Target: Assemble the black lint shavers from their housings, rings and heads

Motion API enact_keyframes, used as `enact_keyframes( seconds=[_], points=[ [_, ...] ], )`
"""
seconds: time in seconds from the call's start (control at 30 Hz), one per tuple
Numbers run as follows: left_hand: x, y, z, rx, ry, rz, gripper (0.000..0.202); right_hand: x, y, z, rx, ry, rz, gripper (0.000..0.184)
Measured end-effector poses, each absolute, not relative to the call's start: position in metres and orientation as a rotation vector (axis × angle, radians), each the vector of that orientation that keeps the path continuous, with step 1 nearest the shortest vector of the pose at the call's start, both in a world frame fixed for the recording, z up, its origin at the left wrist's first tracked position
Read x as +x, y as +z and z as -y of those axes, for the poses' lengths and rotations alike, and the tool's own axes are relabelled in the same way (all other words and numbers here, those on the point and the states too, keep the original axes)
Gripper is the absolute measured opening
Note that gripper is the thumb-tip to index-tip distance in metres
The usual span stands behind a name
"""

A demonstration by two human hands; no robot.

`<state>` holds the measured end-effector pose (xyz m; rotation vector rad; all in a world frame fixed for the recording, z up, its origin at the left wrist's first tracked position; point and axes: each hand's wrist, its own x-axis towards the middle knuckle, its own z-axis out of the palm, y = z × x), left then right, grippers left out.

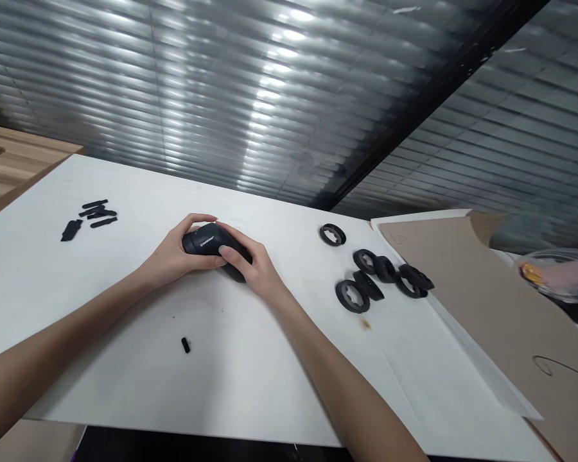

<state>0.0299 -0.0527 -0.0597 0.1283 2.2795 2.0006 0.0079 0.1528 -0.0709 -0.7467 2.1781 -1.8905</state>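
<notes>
Both my hands grip a black rounded device (207, 239) with small white lettering on its side, held over the white table (250, 378). Its exact kind I cannot make out. My left hand (178, 250) wraps its left end, thumb along the near side. Around the right end my right hand (250, 260) is closed, with the thumb pressed on the body near the lettering. A small black cylindrical piece (185, 345) lies on the table nearer to me, apart from both hands.
Several flat black pieces (96, 212) lie at the table's left. To the right are several black rings (352, 296), some leaning on each other. Brown cardboard (491, 308) covers the right side. A corrugated metal wall (212, 96) rises behind; a wooden surface (19, 151) is at far left.
</notes>
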Motion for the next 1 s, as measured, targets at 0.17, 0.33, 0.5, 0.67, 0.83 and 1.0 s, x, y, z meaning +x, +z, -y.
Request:
enact_keyframes(
  seconds=[0.17,0.33,0.5,0.67,0.83,1.0],
  points=[
    [0.030,-0.059,0.053,0.125,2.005,-2.256,0.075,0.008,-0.071,-0.153,-0.764,-1.881,-2.181,0.055],
    [0.029,-0.060,0.054,0.143,1.998,-2.254,0.076,0.007,-0.071,-0.156,-0.789,-1.841,-2.180,0.056],
    [0.029,-0.062,0.055,0.156,2.003,-2.257,0.076,0.005,-0.069,-0.159,-0.807,-1.800,-2.183,0.059],
    [0.028,-0.061,0.055,0.160,2.023,-2.231,0.081,0.004,-0.066,-0.162,-0.814,-1.739,-2.168,0.065],
    [0.026,-0.061,0.055,0.099,2.095,-2.140,0.071,0.000,-0.073,-0.165,-0.796,-1.786,-2.110,0.072],
    [0.019,-0.068,0.056,0.006,2.486,-1.848,0.063,-0.007,-0.078,-0.163,-0.540,-2.058,-1.833,0.077]
  ],
)
